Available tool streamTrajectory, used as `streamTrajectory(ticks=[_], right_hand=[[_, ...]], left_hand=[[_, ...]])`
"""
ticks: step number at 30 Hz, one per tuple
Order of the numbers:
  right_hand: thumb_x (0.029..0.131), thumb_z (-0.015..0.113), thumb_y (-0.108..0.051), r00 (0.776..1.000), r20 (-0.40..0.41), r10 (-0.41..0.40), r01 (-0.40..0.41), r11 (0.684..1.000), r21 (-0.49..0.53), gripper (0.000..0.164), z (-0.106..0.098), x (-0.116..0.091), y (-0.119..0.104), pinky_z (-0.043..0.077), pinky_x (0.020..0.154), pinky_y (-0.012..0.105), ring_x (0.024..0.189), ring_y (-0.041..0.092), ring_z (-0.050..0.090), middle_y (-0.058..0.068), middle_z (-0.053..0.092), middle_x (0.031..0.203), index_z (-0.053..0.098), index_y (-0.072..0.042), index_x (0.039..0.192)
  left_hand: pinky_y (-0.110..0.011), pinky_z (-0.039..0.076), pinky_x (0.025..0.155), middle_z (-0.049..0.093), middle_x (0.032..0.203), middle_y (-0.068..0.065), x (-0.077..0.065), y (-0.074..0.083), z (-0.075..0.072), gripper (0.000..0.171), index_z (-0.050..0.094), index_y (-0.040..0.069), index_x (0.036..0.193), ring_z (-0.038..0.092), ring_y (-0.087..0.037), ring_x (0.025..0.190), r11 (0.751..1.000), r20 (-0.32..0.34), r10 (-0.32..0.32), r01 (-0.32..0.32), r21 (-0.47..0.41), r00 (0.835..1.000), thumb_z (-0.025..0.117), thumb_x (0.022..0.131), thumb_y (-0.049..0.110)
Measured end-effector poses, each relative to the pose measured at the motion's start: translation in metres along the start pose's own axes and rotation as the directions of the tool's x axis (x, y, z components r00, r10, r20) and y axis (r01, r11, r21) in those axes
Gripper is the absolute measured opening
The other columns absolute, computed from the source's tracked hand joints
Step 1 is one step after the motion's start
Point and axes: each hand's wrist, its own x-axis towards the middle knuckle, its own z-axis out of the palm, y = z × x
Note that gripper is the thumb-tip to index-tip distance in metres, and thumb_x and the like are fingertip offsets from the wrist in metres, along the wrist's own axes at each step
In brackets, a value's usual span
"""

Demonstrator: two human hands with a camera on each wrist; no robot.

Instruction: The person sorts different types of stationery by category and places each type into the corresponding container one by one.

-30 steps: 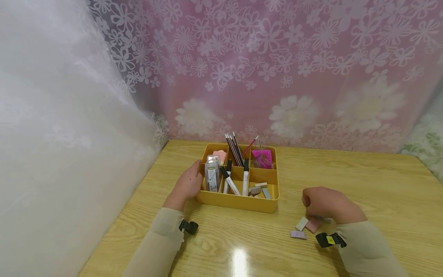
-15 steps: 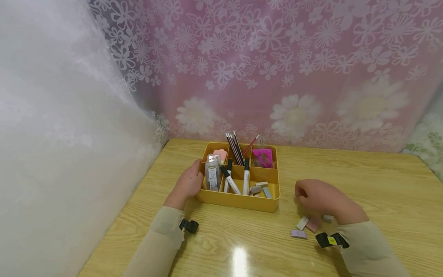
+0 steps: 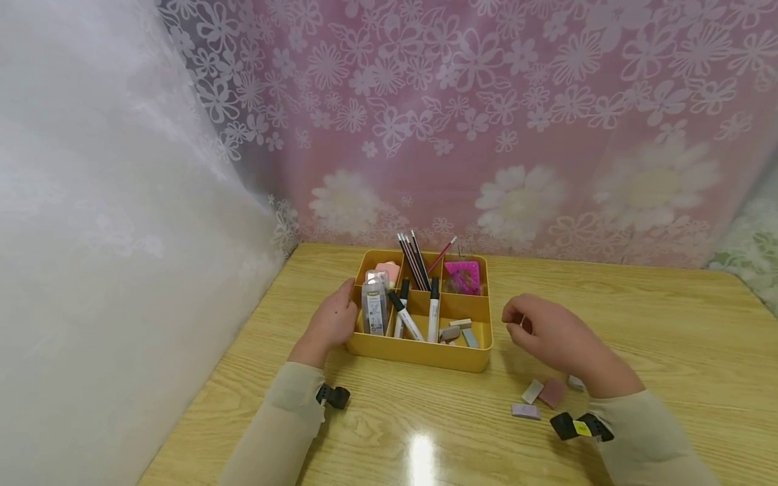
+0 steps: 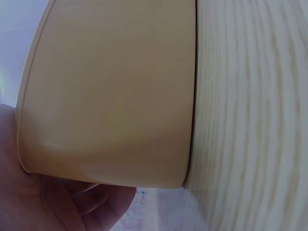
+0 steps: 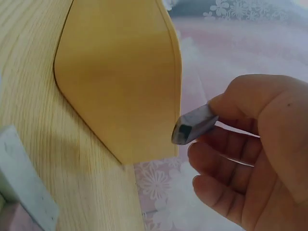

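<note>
In the head view, a yellow divided storage box [image 3: 419,351] stands on the wooden table. My left hand [image 3: 333,317] holds it by the left side, and in the left wrist view the fingers [image 4: 103,204] bend around its corner. Right of the box, my right hand [image 3: 556,337] is raised above the tabletop. Thumb and forefinger pinch a small dark grey eraser [image 5: 195,125], clear in the right wrist view. Several erasers, including a blue one [image 3: 470,338], lie in the box's front right compartment. Below my right hand lie a lilac eraser [image 3: 525,411], a pink eraser [image 3: 552,393] and pale ones [image 3: 532,391].
Markers [image 3: 433,314], pencils [image 3: 415,263], a clear plastic case [image 3: 375,310] and a pink set square [image 3: 463,277] fill other compartments of the box. A flowered curtain [image 3: 516,135] hangs behind the table, and white cloth [image 3: 121,236] covers the left side.
My right hand has lifted off the loose erasers and moved up and left toward the box, carrying one eraser. The left hand stays at the box's side.
</note>
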Motion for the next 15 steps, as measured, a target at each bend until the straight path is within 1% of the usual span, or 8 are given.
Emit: streamTrajectory(ticks=[3,10,15], right_hand=[[0.097,0.061,-0.012,1.000,-0.029,-0.007,0.008,1.000,0.013,0.008,0.001,0.000,-0.006,0.049,0.068,0.035,0.078,0.012,0.053,-0.008,0.060,0.094,0.063,-0.019,0.101],[0.099,0.064,-0.014,0.998,-0.051,-0.020,0.024,0.996,0.086,0.008,0.004,0.000,-0.020,0.052,0.069,0.033,0.081,0.010,0.055,-0.010,0.061,0.098,0.065,-0.019,0.105],[0.099,0.064,-0.013,0.992,-0.112,-0.057,0.068,0.993,0.100,0.011,0.007,0.000,-0.026,0.051,0.067,0.030,0.080,0.007,0.056,-0.010,0.060,0.098,0.064,-0.022,0.105]], left_hand=[[-0.052,0.027,0.117,0.035,0.160,-0.014,-0.001,0.001,0.000,0.056,0.025,0.007,0.161,0.034,-0.033,0.145,1.000,-0.003,-0.003,0.003,-0.008,1.000,0.032,0.107,0.023],[-0.052,0.028,0.117,0.036,0.160,-0.013,-0.002,0.001,0.000,0.056,0.025,0.008,0.161,0.035,-0.033,0.145,1.000,-0.006,-0.010,0.010,-0.011,1.000,0.033,0.107,0.023],[-0.052,0.029,0.116,0.037,0.159,-0.014,-0.003,0.003,-0.001,0.056,0.026,0.007,0.161,0.036,-0.034,0.145,1.000,-0.007,-0.007,0.007,-0.012,1.000,0.033,0.108,0.023]])
